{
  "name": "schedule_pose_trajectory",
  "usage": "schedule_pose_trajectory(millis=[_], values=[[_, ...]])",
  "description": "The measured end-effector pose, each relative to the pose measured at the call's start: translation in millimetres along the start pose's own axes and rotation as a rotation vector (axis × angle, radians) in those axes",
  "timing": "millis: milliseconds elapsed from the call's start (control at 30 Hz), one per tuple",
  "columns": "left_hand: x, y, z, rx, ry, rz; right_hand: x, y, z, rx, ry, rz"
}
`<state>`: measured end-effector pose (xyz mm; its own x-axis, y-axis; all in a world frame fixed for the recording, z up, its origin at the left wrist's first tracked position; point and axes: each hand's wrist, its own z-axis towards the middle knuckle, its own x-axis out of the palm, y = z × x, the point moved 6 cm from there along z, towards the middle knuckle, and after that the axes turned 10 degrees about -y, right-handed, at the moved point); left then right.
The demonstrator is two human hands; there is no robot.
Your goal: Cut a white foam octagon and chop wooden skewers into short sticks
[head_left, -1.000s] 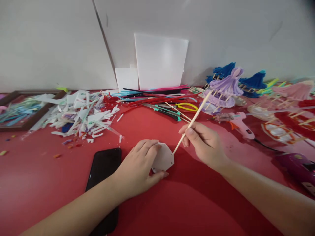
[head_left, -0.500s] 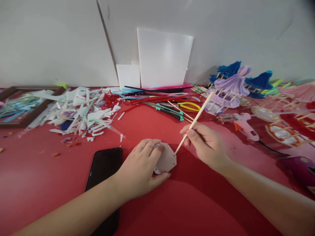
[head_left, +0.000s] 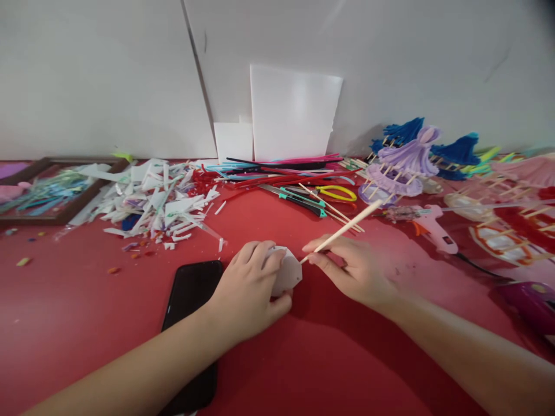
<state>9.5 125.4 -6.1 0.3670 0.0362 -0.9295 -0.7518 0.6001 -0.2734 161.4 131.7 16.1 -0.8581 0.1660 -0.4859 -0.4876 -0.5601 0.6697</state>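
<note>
Near the middle of the red table, my left hand is closed round a small white many-sided piece with small holes near its edge. My right hand pinches a pale wooden stick close to its lower end. The stick slants up to the right, and its thin tip meets the right edge of the white piece. Part of the piece lies hidden under my left fingers. A black phone rests beside and partly beneath my left forearm.
White scraps are heaped left of centre, beside a brown frame. Behind my hands lie pipe cleaners, a green and black cutter and yellow-handled scissors. Rightward are a pink glue gun and a lilac canopy model.
The stick has tilted lower toward the right, and my right hand has slid nearer its lower end. The white piece is tilted differently in my left hand. The whole view has shifted slightly.
</note>
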Motion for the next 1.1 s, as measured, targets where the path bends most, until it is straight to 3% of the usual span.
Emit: schedule_pose_trajectory(millis=[233,367,433,567,700,933,1100], values=[[-3.2,5.5,1.2,-0.042,0.01,-0.013,16.9,-10.5,0.5,0.057,0.04,0.084],[-3.4,2.6,0.9,0.0,0.008,-0.041,18.4,-14.6,-4.4,0.106,0.031,0.133],[-4.4,0.7,1.1,0.024,0.018,-0.053,13.1,-17.4,-7.6,0.153,-0.05,0.201],[-8.4,5.4,4.9,0.02,0.003,0.01,-0.3,-35.1,-11.4,0.402,-0.346,0.558],[-10.6,32.3,16.2,-0.031,-0.07,0.116,2.8,-47.6,-6.3,0.506,-0.367,0.662],[-4.1,97.6,44.3,-0.037,-0.039,0.155,8.4,-53.0,-6.7,0.589,-0.331,0.714],[-2.9,118.7,61.1,-0.065,-0.033,0.169,9.0,-54.0,-7.3,0.581,-0.305,0.682]])
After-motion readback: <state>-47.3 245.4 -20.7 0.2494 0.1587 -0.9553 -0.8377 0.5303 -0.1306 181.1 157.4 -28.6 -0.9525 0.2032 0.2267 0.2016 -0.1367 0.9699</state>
